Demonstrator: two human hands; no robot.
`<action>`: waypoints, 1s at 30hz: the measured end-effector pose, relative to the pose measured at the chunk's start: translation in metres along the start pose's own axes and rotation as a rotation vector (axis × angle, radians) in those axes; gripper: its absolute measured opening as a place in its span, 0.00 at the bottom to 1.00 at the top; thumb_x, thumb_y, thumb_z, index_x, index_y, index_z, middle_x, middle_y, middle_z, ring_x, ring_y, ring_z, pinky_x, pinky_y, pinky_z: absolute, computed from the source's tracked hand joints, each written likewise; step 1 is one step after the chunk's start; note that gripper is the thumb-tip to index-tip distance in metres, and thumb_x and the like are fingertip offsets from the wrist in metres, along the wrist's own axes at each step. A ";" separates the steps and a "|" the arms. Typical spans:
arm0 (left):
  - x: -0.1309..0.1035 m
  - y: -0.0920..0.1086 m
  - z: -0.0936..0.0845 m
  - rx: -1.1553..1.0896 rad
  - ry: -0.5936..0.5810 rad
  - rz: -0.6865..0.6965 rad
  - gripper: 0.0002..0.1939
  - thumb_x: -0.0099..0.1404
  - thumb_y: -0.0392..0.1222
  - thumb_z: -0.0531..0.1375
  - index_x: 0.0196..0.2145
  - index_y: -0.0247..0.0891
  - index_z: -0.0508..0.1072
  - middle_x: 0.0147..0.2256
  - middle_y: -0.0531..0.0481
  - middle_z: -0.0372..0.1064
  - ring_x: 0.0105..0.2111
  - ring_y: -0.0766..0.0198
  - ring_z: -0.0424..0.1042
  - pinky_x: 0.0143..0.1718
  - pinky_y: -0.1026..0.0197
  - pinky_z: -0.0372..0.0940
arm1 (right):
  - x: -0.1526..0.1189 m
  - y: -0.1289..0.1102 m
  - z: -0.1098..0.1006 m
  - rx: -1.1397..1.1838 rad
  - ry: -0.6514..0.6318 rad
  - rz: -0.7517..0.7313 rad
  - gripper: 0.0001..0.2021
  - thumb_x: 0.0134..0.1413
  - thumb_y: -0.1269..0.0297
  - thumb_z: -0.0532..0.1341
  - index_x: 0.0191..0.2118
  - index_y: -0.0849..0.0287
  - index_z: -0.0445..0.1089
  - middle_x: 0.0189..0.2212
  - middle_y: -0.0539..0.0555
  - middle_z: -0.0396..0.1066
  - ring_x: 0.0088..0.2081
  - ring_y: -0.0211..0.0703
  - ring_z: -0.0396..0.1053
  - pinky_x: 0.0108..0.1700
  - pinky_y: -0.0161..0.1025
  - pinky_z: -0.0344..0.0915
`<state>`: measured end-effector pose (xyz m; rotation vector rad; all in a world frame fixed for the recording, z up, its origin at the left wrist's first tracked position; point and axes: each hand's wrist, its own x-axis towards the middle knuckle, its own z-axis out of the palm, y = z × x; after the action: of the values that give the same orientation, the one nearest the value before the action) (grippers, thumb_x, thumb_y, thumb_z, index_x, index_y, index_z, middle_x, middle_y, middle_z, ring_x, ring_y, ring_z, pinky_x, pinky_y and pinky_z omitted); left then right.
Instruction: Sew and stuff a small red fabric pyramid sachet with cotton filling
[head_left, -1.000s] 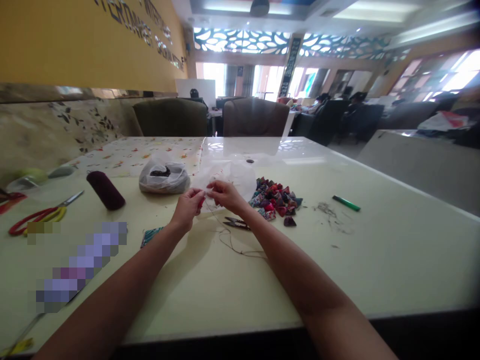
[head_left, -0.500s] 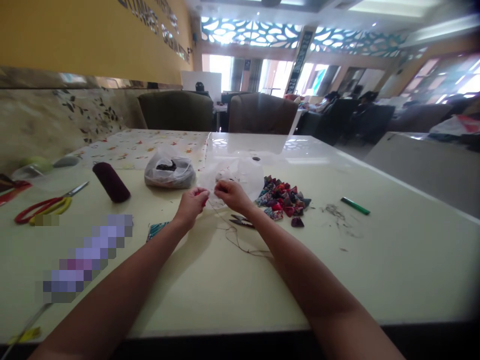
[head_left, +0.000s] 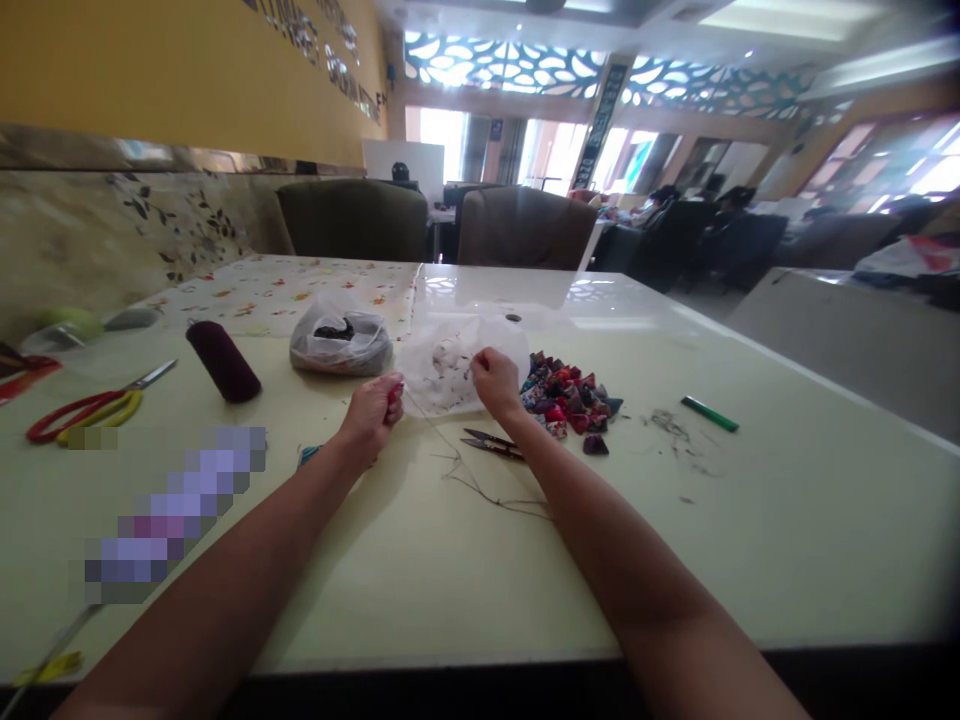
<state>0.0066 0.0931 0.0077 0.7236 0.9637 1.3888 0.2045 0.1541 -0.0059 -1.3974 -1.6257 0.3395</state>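
Observation:
My left hand [head_left: 375,408] is closed on a small red fabric piece [head_left: 394,390], above the table's middle. To its right, my right hand [head_left: 495,382] is pinched in front of a white plastic bag [head_left: 442,400]; whatever its fingertips hold is too small to make out. A thin thread [head_left: 480,490] runs from near my left hand down onto the table. Dark thread snips [head_left: 491,443] lie partly under my right wrist. Beside that wrist sits a pile of small patterned fabric pieces [head_left: 574,390].
On the left lie red-and-yellow scissors [head_left: 105,405], a dark maroon thread cone [head_left: 223,362] and a blurred purple item [head_left: 176,510]. A grey-filled plastic bag [head_left: 341,340] stands behind my left hand. Rightward are thread scraps [head_left: 671,425] and a green object [head_left: 709,413].
My hands have moved apart: the right one went right and slightly up, the left one slightly left. More of the white bag and the snips shows between them.

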 end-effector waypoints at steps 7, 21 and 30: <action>-0.001 -0.001 0.001 -0.089 0.003 -0.099 0.17 0.56 0.33 0.65 0.22 0.38 0.57 0.15 0.63 0.51 0.12 0.79 0.47 0.12 0.73 0.43 | 0.000 -0.015 -0.009 -0.019 0.042 -0.070 0.17 0.51 0.71 0.62 0.49 0.62 0.73 0.43 0.62 0.70 0.41 0.48 0.67 0.48 0.44 0.64; -0.017 0.002 0.014 -0.212 -0.114 -0.234 0.13 0.74 0.42 0.53 0.32 0.34 0.67 0.19 0.57 0.58 0.12 0.77 0.49 0.12 0.73 0.42 | -0.017 -0.053 -0.002 0.501 -0.252 -0.106 0.03 0.50 0.68 0.62 0.28 0.60 0.69 0.24 0.48 0.68 0.26 0.34 0.63 0.31 0.34 0.62; -0.016 0.000 0.016 -0.258 -0.042 -0.137 0.18 0.76 0.43 0.50 0.27 0.36 0.63 0.19 0.57 0.58 0.13 0.76 0.51 0.14 0.71 0.44 | -0.025 -0.077 -0.018 0.512 -0.440 -0.225 0.03 0.50 0.68 0.62 0.29 0.61 0.71 0.23 0.47 0.68 0.27 0.34 0.64 0.32 0.34 0.61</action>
<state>0.0215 0.0791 0.0171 0.4830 0.7685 1.3416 0.1679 0.1017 0.0472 -0.7749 -1.8506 0.9059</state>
